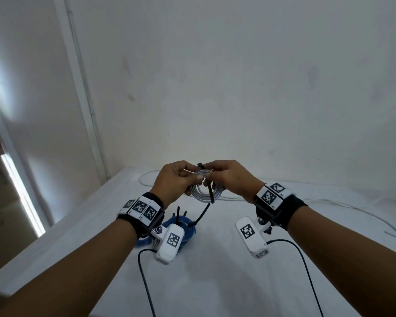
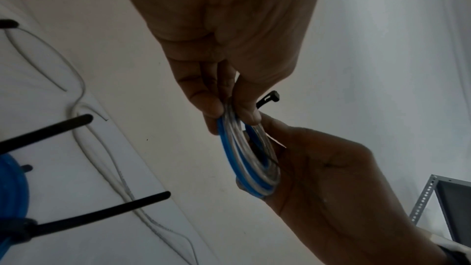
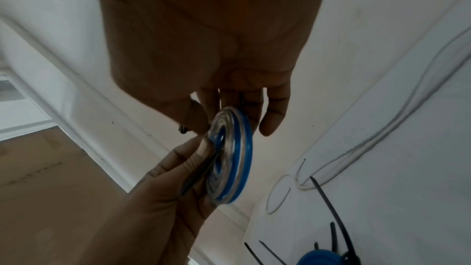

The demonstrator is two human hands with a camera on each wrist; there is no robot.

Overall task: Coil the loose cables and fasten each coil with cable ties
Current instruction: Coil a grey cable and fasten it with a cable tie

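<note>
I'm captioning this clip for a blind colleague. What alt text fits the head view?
Two hands, left hand and right hand, hold a small coil above a white table, with a black cable tie across it. A tied blue coil lies below the left wrist, and loose white cable trails along the far edge.
</note>
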